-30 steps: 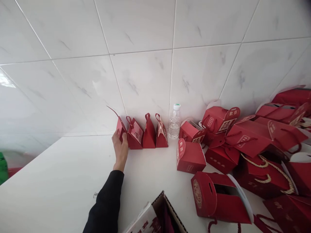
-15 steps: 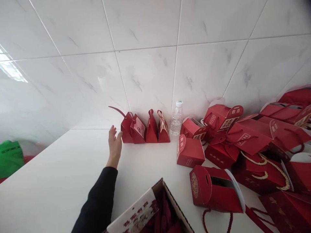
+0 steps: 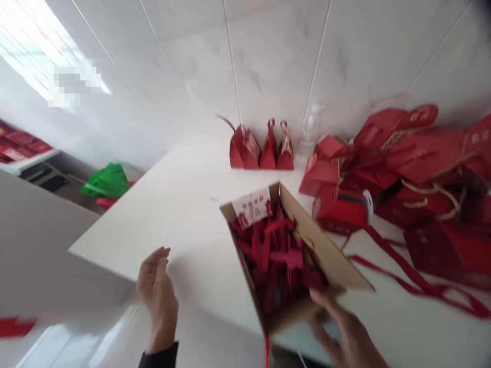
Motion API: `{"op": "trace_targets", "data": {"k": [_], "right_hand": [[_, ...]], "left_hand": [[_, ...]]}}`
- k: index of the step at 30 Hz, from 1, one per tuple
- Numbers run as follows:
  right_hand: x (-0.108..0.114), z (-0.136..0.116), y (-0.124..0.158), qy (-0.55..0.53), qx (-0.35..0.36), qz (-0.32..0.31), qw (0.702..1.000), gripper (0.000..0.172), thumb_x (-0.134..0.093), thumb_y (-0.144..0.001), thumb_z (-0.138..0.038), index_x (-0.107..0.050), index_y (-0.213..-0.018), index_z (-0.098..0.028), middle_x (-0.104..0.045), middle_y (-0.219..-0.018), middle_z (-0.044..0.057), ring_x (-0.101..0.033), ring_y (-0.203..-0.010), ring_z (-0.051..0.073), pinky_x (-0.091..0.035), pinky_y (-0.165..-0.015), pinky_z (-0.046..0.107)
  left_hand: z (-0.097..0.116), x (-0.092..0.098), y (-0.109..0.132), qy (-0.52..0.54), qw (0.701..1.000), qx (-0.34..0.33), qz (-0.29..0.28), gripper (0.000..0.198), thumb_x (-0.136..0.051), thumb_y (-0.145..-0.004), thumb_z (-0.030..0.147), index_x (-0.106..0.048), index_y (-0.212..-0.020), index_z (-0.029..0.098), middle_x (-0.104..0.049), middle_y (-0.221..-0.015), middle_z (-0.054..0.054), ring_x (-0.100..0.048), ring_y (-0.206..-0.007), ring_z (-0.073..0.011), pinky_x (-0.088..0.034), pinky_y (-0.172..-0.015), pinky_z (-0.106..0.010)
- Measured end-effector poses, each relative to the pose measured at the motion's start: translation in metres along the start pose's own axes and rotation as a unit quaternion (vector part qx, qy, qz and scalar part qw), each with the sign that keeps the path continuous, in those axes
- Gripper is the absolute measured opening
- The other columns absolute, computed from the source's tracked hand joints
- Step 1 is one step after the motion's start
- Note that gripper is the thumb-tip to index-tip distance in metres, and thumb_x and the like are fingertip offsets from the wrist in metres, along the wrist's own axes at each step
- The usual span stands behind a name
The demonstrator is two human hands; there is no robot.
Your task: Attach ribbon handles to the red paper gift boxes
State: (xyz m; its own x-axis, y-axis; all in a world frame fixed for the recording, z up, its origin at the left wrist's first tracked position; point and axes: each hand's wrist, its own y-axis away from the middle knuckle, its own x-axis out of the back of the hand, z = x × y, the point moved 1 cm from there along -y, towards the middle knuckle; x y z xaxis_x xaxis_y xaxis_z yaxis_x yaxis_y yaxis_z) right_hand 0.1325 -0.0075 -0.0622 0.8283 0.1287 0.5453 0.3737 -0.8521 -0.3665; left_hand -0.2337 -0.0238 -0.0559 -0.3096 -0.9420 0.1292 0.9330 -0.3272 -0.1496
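Observation:
My left hand [image 3: 156,289] is raised over the front edge of the white table, fingers slightly curved and apart from the thumb, with nothing in it. My right hand [image 3: 341,327] is at the near right corner of an open cardboard box [image 3: 326,240], thumb over the rim and fingers below it. Dark red and pink ribbon-like pieces [image 3: 264,245] fill the box, and a white printed card [image 3: 252,207] lies at its far end. Small red pointed boxes [image 3: 270,153] stand in a row beyond it by the wall.
Many red gift boxes [image 3: 414,153] are heaped on the right of the white table [image 3: 172,204]. A clear bottle [image 3: 309,128] stands by the wall. Red ribbons [image 3: 406,271] trail at the right. Left of the table are a green bag [image 3: 107,181] and a grey surface [image 3: 46,230].
The view has swung left and back. My left hand has come away from the small pointed boxes to the table's front edge. My right hand has come into view at the cardboard box.

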Motion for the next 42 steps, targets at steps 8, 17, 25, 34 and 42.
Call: {"op": "trace_targets", "data": {"k": [8,17,25,34,42], "right_hand": [[0.005,-0.011,0.023,-0.05,-0.08,-0.085,0.992,0.078,-0.054,-0.104,-0.046,-0.011,-0.167,-0.028,-0.074,-0.121,0.009,-0.074,-0.106,0.025,-0.063,-0.093,0.044],[0.055,0.02,0.077,-0.02,-0.129,0.064,0.989,0.06,-0.055,-0.099,-0.045,-0.041,-0.152,-0.019,-0.076,-0.103,0.011,-0.074,-0.099,0.027,-0.063,-0.087,0.044],[0.049,0.021,0.078,0.019,-0.114,0.076,0.99,0.035,-0.055,-0.096,-0.044,-0.062,-0.123,-0.023,-0.077,-0.096,0.007,-0.075,-0.089,0.025,-0.061,-0.084,0.038],[0.044,0.029,0.079,0.072,-0.096,0.073,0.99,0.023,-0.055,-0.096,-0.039,-0.069,-0.107,-0.025,-0.076,-0.101,0.008,-0.074,-0.088,0.027,-0.059,-0.082,0.04],[0.035,0.017,0.067,0.059,-0.091,0.08,0.991,0.019,-0.05,-0.102,-0.027,-0.068,-0.108,-0.026,-0.074,-0.092,0.003,-0.073,-0.083,0.019,-0.062,-0.077,0.029]], "left_hand": [[-0.091,0.093,0.186,-0.096,0.975,0.194,0.042,0.022,-0.062,-0.098,0.025,-0.063,-0.117,0.016,-0.068,-0.115,-0.007,-0.067,-0.103,-0.0204,-0.057,-0.094,-0.041],[-0.144,0.134,0.279,-0.06,0.914,0.401,0.002,0.033,-0.064,-0.1,0.036,-0.062,-0.127,0.017,-0.067,-0.122,-0.01,-0.069,-0.1,-0.0207,-0.062,-0.085,-0.04],[-0.167,0.09,0.216,0.006,0.879,0.477,-0.007,0.036,-0.064,-0.1,0.037,-0.062,-0.13,0.016,-0.066,-0.127,-0.011,-0.069,-0.105,-0.0226,-0.061,-0.088,-0.042],[-0.175,0.051,0.192,0.01,0.872,0.489,-0.028,0.04,-0.066,-0.099,0.037,-0.06,-0.133,0.017,-0.063,-0.134,-0.012,-0.066,-0.113,-0.0258,-0.06,-0.093,-0.047],[-0.134,0.013,0.16,-0.036,0.88,0.433,-0.194,0.034,-0.069,-0.096,0.037,-0.063,-0.127,0.025,-0.064,-0.129,-0.009,-0.066,-0.116,-0.0254,-0.06,-0.089,-0.039]]}}
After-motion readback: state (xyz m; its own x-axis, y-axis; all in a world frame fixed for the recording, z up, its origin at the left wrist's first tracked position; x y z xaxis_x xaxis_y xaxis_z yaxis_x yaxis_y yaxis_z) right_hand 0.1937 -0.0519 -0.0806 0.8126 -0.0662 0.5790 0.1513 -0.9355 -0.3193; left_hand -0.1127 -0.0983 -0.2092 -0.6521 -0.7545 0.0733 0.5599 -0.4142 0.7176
